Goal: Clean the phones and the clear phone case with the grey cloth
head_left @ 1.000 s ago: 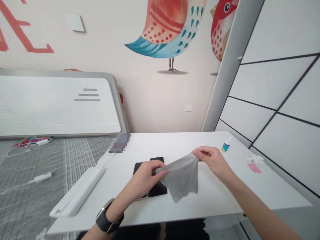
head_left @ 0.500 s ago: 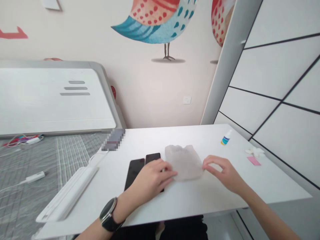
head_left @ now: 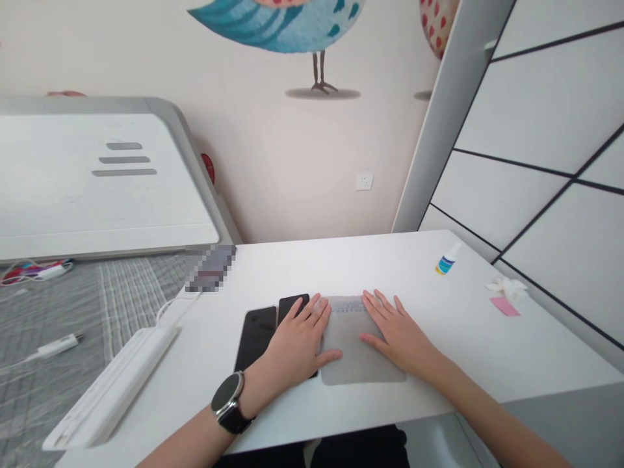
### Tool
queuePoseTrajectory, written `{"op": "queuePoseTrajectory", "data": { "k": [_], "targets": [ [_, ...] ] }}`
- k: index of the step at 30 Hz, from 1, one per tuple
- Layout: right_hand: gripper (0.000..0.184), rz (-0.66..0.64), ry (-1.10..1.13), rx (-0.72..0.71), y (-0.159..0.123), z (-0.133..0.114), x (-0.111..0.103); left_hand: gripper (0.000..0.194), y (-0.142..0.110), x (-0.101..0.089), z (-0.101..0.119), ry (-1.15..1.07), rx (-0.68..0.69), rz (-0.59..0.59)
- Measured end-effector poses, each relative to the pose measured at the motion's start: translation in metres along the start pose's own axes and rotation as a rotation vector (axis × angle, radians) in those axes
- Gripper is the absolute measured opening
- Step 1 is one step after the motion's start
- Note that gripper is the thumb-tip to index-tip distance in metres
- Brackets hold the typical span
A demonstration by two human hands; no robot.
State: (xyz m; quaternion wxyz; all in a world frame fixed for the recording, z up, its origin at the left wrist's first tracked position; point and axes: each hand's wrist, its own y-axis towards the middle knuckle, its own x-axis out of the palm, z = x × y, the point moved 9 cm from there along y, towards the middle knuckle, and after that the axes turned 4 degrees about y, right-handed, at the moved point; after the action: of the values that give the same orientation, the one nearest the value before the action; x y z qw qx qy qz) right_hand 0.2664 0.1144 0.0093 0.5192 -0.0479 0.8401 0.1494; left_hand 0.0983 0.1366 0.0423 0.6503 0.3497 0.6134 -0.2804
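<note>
A thin greyish translucent sheet (head_left: 358, 364), with faint printed lines along its far edge, lies flat on the white table (head_left: 273, 426). My right hand (head_left: 394, 328) rests on its right side, fingers stretched out. Across the sheet's left edge lies my left hand (head_left: 299, 338), fingers spread, also over part of a black phone (head_left: 291, 303). Another dark phone (head_left: 256, 331) sits just left of that hand, partly behind it. A watch (head_left: 228, 400) is on my left wrist.
A small bottle with a blue and yellow label (head_left: 445, 262) stands at the back right. Near it lie crumpled white tissue (head_left: 509, 286) and a pink slip (head_left: 505, 306). On the left are a long white lamp-like bar (head_left: 117, 383) and a blurred-out dark object (head_left: 212, 268).
The sheet, lifted and curved before, now lies flat. My fingers have let go of its edges, and both hands have flattened onto it. The camera view has tilted down slightly.
</note>
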Motion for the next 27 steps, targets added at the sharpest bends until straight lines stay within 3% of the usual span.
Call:
{"op": "queuePoseTrajectory", "data": {
  "k": [6, 10, 12, 15, 18, 20, 23, 25, 27],
  "targets": [
    [0.081, 0.014, 0.010, -0.020, 0.004, 0.011, -0.001, 0.086, -0.008, -0.003, -0.007, 0.082, -0.041, -0.031],
    [0.068, 0.141, 0.102, -0.031, 0.005, 0.012, -0.022, 0.076, -0.021, -0.004, -0.024, 0.100, -0.046, -0.010],
    [0.050, 0.300, 0.155, 0.017, 0.001, 0.022, -0.047, 0.073, -0.028, 0.000, -0.032, 0.103, -0.022, -0.019],
    [0.038, 0.671, 0.196, 0.170, -0.016, 0.056, -0.096, 0.069, -0.034, 0.007, -0.040, 0.096, 0.021, -0.027],
    [0.053, 1.009, 0.199, 0.323, -0.035, 0.102, -0.135, 0.067, -0.033, 0.011, -0.045, 0.098, 0.044, -0.005],
    [0.070, 1.106, 0.227, 0.391, -0.037, 0.133, -0.147, 0.067, -0.032, 0.013, -0.047, 0.095, 0.060, 0.015],
    [0.079, 1.060, 0.343, 0.443, -0.022, 0.173, -0.147, 0.068, -0.032, 0.012, -0.047, 0.063, 0.083, 0.048],
    [0.063, 0.951, 0.459, 0.448, -0.006, 0.184, -0.138, 0.067, -0.035, 0.009, -0.046, 0.020, 0.076, 0.084],
    [0.046, 0.817, 0.600, 0.423, 0.009, 0.177, -0.125, 0.062, -0.037, 0.003, -0.049, -0.036, 0.035, 0.128]
  ]
}}
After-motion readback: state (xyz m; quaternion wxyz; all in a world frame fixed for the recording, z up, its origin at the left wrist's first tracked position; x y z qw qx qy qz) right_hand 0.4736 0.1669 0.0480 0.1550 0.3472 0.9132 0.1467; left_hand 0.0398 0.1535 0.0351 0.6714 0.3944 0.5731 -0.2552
